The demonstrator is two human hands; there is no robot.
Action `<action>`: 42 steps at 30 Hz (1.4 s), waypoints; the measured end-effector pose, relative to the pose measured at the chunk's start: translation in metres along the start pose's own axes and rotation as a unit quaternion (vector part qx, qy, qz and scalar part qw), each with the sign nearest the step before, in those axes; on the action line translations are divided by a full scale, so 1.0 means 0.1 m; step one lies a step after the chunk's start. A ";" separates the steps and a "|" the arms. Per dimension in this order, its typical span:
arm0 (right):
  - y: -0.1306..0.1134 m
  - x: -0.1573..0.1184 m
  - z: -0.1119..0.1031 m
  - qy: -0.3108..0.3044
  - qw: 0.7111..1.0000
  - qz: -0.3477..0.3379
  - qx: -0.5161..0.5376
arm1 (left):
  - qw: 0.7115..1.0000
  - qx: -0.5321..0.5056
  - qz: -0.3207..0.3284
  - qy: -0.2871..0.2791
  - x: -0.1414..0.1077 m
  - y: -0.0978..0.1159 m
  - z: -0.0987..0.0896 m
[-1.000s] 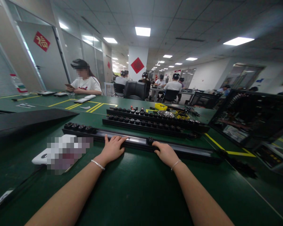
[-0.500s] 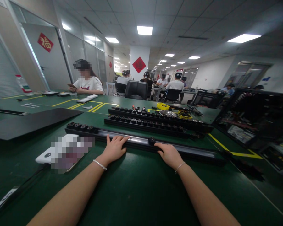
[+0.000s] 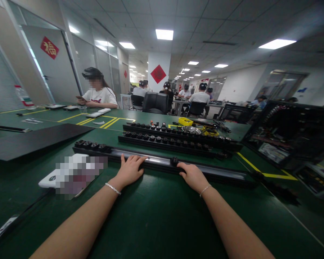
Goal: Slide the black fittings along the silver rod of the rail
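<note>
A long black rail with a shiny channel lies across the green table before me. Several dark socket-like blocks sit at its left end, and a single small black block stands in the channel right of the middle. My left hand lies on the rail with its fingers spread, holding nothing. At the small block's right side, my right hand has its fingers curled, the tips against the block and the thumb by the rail's front edge. Its other fingers are partly hidden.
Two similar rails filled with blocks lie behind. A yellow bin is farther back. To the left are a white device with a cable and a dark sheet. A black open case stands right. A person sits across.
The view has shifted very slightly. Both hands keep their places on the rail, and the small block shows no clear movement.
</note>
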State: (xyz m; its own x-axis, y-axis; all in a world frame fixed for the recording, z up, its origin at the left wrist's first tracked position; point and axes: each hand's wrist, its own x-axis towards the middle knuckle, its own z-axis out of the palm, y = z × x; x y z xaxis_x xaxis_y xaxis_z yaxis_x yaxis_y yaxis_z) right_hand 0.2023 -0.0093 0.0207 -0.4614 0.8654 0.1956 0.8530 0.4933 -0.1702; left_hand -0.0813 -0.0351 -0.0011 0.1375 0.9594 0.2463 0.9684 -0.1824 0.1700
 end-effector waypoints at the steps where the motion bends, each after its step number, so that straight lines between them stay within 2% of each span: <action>1: 0.01 0.00 -0.01 -0.003 1.000 -0.001 0.002 | 1.000 -0.002 0.001 0.000 0.00 0.00 0.00; 8: 0.07 -0.06 -0.08 -0.042 0.999 -0.002 -0.002 | 1.000 -0.001 0.008 0.009 0.00 -0.01 0.01; 26: 0.09 -0.06 -0.06 -0.014 1.000 0.009 0.010 | 1.000 -0.003 0.016 0.016 0.00 -0.02 0.02; 36: 0.15 -0.07 -0.07 -0.022 0.999 -0.005 0.029 | 1.000 -0.009 0.016 0.013 0.00 -0.03 0.02; 42: 0.16 -0.07 -0.05 -0.013 1.000 0.013 0.024 | 1.000 -0.006 0.015 0.015 0.01 -0.03 0.02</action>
State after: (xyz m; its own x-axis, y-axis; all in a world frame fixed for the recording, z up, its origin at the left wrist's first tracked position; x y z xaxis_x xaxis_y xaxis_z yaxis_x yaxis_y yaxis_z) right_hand 0.2202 -0.0077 0.0218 -0.4460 0.8796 0.1652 0.8524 0.4738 -0.2212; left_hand -0.0836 -0.0336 -0.0037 0.1609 0.9466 0.2794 0.9610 -0.2148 0.1741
